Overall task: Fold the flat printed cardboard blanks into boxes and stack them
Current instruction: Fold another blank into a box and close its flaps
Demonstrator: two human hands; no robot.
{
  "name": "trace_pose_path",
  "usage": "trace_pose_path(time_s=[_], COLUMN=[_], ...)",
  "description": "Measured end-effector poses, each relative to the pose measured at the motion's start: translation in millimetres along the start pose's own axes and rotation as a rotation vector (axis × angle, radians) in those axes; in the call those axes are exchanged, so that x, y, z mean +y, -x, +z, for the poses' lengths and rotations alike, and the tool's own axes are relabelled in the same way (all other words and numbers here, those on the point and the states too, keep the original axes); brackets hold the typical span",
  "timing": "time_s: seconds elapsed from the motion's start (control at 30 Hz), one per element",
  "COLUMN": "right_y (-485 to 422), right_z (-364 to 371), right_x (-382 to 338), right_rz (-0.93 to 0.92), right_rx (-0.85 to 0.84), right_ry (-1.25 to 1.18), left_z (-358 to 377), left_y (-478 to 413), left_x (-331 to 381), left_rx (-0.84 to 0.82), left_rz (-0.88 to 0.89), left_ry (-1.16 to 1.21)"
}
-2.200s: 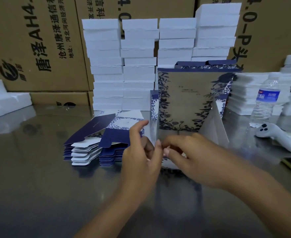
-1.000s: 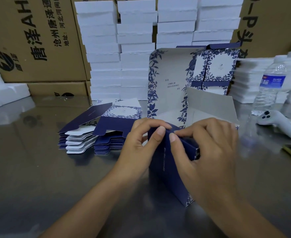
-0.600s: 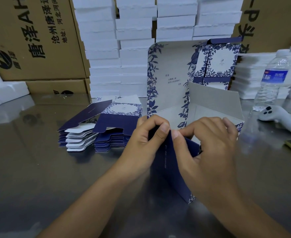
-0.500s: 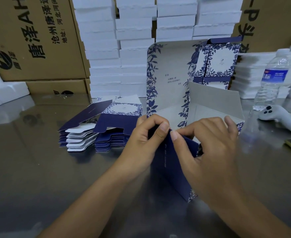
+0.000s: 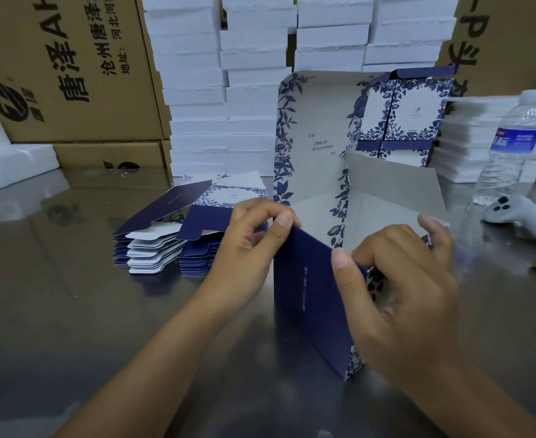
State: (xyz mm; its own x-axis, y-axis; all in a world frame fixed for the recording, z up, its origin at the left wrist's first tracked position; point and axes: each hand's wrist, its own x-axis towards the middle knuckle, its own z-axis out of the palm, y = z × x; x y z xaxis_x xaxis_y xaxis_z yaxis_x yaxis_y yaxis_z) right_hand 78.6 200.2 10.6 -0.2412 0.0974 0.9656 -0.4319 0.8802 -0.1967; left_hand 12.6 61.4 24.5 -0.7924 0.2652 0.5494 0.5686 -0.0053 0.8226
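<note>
Pinching the navy front wall of the half-formed box [image 5: 307,295] at its top corners, the left hand [image 5: 247,248] and right hand [image 5: 399,279] hold it upright between them on the counter [image 5: 70,311], probably to tuck the side flaps; flat blanks [image 5: 172,235] lie just beyond the left hand.

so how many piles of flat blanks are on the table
2. One pile of flat navy-and-white printed cardboard blanks lies left of centre; the second pile sits just to its right, next to the left hand. The half-folded navy box may hide others.
</note>
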Motion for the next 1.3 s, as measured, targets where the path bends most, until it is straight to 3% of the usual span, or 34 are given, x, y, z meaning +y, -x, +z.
trace_pose_path(time_s=[0.3,0.83,0.93,1.03,1.13,1.3], right_y=[-5.5,-11.2,-22.2,-32.4,-36.8,-28.8], right_z=[-2.3,-9.1,-12.7,-18.0,-21.1,-16.3], right_x=[11.1,13.0,22.4,36.0,41.5,35.9], right_rz=[-0.225,-0.252,-0.087,0.199,0.555,0.852], right_rx=[0.081,0.047,0.219,0.312,0.16,-0.156], right_ry=[0.094,-0.03,-0.035,-0.089,-0.234,-0.575], left_z=[-0.2,-4.2,-5.2,-6.7,-7.4,-6.1], left_y=[-0.7,-2.9,-3.8,-4.1,-3.4,-3.9], left_x=[-1.9,-6.5,-7.8,-5.3,-3.6,0.0], left_rx=[0.016,0.081,0.109,0.148,0.159,0.13], left_rz=[0.016,-0.026,-0.093,-0.202,-0.245,-0.246], left_ry=[-0.074,-0.053,0.099,0.235,0.345,0.389])
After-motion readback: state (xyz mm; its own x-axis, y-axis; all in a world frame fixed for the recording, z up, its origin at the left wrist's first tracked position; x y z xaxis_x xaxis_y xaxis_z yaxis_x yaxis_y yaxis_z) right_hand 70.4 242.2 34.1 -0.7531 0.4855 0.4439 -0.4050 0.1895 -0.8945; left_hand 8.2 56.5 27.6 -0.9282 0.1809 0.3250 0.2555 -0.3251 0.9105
